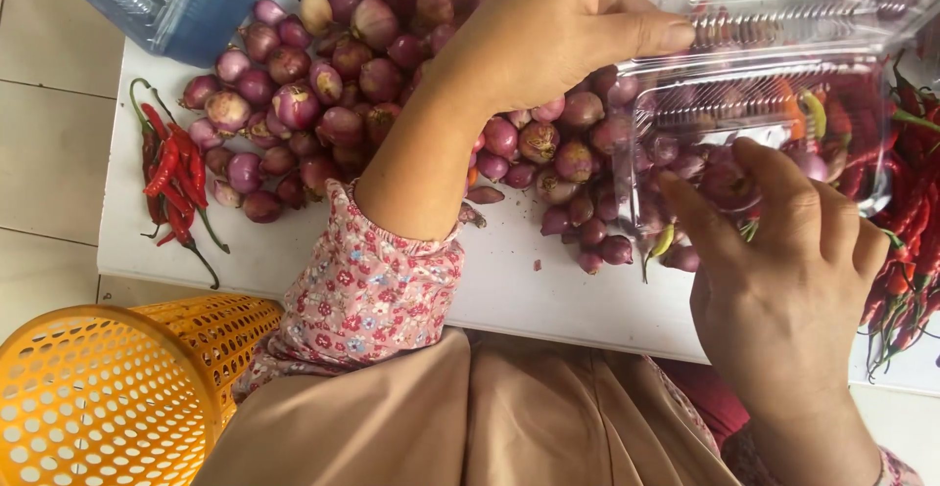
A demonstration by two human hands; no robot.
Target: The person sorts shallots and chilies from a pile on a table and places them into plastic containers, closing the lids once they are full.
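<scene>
A white tabletop (548,290) over pale floor tiles carries a heap of shallots (323,85) and loose red chilies (171,178). The left hand (558,26) pinches the raised lid of a clear plastic clamshell container (764,85); the right hand (783,280) is half-open, fingers on its near wall. The contents blur behind the plastic. An orange mesh basket (108,398), cut off, crowds the table's near-left edge.
</scene>
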